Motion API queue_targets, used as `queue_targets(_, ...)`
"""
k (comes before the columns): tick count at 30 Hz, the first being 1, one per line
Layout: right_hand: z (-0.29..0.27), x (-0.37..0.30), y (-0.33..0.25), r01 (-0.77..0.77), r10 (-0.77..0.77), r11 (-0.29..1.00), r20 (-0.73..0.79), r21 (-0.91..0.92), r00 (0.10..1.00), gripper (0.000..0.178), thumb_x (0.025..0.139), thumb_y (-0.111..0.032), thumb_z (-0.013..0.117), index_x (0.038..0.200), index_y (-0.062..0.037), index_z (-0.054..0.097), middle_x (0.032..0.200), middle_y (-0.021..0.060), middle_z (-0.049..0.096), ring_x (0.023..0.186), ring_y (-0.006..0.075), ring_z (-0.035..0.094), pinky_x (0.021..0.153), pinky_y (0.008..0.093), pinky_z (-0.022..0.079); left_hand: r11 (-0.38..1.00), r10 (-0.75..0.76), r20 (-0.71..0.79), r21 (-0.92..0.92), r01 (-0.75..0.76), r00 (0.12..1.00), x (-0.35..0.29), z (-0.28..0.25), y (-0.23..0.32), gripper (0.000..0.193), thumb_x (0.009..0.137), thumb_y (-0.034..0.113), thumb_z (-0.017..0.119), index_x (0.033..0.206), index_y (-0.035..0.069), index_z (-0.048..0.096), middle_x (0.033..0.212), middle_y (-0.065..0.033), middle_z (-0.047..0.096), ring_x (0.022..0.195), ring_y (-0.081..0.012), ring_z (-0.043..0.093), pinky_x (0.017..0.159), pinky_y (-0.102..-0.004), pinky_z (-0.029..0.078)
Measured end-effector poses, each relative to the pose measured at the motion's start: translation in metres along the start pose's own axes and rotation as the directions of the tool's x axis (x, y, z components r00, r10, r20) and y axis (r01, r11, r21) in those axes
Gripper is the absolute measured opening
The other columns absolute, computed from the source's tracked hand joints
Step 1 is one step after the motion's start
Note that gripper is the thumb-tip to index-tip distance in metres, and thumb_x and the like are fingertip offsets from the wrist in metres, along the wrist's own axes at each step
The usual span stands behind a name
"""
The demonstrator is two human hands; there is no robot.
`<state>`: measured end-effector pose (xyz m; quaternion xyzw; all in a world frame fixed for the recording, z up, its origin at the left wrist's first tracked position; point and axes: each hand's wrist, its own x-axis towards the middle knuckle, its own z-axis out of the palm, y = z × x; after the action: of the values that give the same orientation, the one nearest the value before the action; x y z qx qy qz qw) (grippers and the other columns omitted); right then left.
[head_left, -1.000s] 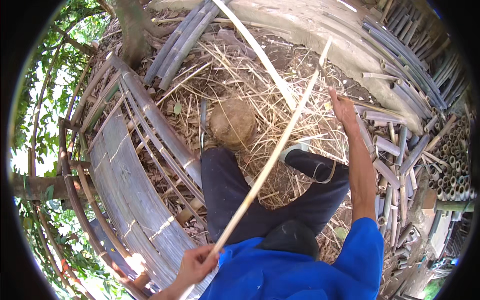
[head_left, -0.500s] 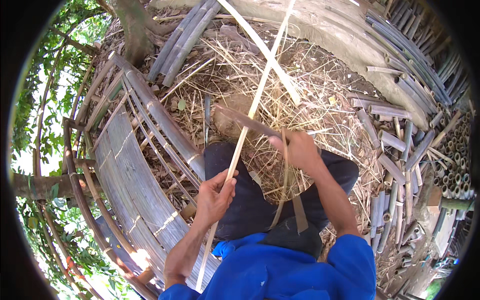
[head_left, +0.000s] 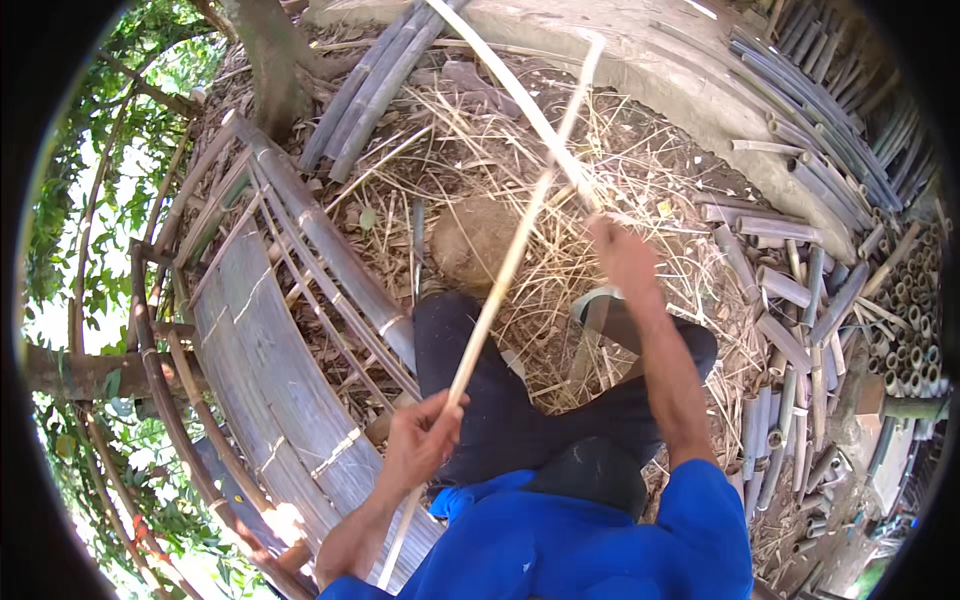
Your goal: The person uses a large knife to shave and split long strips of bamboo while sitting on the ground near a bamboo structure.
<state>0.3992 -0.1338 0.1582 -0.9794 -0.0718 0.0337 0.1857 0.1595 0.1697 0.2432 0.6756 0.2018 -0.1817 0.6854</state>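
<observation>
My left hand is closed round a long pale bamboo strip. The strip slants from beside my left thigh up and away to the right. My right hand is raised beyond my right knee, to the right of the strip and apart from it. It is closed and smeared by motion. A short brown bit of the knife shows blurred past its fingers; the rest of the knife cannot be made out. Farther off, a second pale bamboo strip crosses the far part of the held one.
A slatted bamboo seat stands at my left. A round brown block sits ahead among straw-like shavings. Dark bamboo poles lie by a tree trunk. Cut bamboo pieces are piled at the right.
My right hand has moved away and to the right, swinging the knife off the strip. My left hand has shifted slightly down and left with the strip, whose far end has tilted right.
</observation>
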Motion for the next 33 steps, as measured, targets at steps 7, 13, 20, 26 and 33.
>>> queue_targets(7, -0.006, 0.0, -0.022, 0.332, -0.333, 0.943, 0.044, 0.017, 0.942, 0.073, 0.098, -0.066, 0.052, 0.114, 0.0025, 0.072, 0.071, 0.0246, 0.07, 0.065, 0.0377, 0.071, 0.063, 0.05, 0.055, 0.976, -0.021, -0.106, 0.215, 0.044, 0.994, -0.044, -0.048, -0.025, 0.022, 0.1, 0.021, 0.071, 0.107, 0.001, 0.076, 0.061, 0.0047, 0.054, 0.05, -0.0038, 0.046, 0.044, -0.0236, 0.033)
queue_targets(13, 0.03, 0.043, -0.016, -0.267, 0.227, 0.199, 0.221, 0.943, 0.948, 0.058, 0.1, -0.048, 0.064, 0.11, 0.009, 0.068, 0.066, 0.0028, 0.054, 0.05, 0.0105, 0.05, 0.045, 0.028, 0.043, 0.837, -0.102, 0.001, 0.541, 0.085, 0.995, -0.071, -0.135, 0.037, 0.018, 0.096, 0.018, 0.075, 0.1, 0.0, 0.077, 0.057, 0.0025, 0.057, 0.05, -0.0046, 0.048, 0.044, -0.0262, 0.034)
queue_targets(20, 0.045, 0.041, -0.085, -0.433, 0.14, -0.23, 0.469, 0.872, 0.872, 0.026, 0.1, -0.024, 0.069, 0.091, -0.0029, 0.058, 0.069, 0.0097, 0.061, 0.052, 0.0109, 0.053, 0.045, 0.0314, 0.049, 0.255, 0.74, -0.161, 0.966, -0.05, 0.653, -0.103, -0.099, 0.061, 0.02, 0.092, 0.019, 0.078, 0.098, 0.0, 0.078, 0.065, -0.006, 0.063, 0.062, -0.0154, 0.059, 0.056, -0.0311, 0.045)
queue_targets(26, 0.042, 0.001, -0.142, -0.464, -0.013, -0.245, 0.476, 0.851, 0.879, 0.027, 0.101, -0.024, 0.068, 0.096, 0.0011, 0.059, 0.072, 0.0158, 0.067, 0.051, 0.0114, 0.054, 0.047, 0.0313, 0.051, 0.857, 0.499, -0.477, 0.145, -0.495, 0.724, 0.018, -0.035, 0.004, 0.057, 0.095, 0.029, 0.072, 0.142, 0.001, 0.055, 0.086, -0.0163, 0.07, 0.088, -0.0269, 0.071, 0.07, -0.0354, 0.06)
queue_targets(33, 0.03, -0.028, -0.118, -0.653, -0.384, 0.011, 0.606, 0.757, 0.697, 0.035, 0.099, -0.028, 0.07, 0.104, 0.0055, 0.061, 0.075, 0.015, 0.069, 0.055, 0.0125, 0.057, 0.052, 0.0307, 0.051, 0.163, 0.663, -0.749, 0.168, -0.972, -0.018, 0.062, -0.053, 0.045, 0.058, 0.11, 0.055, 0.032, 0.089, 0.009, 0.06, 0.057, -0.0061, 0.056, 0.055, -0.0232, 0.065, 0.05, -0.0375, 0.057)
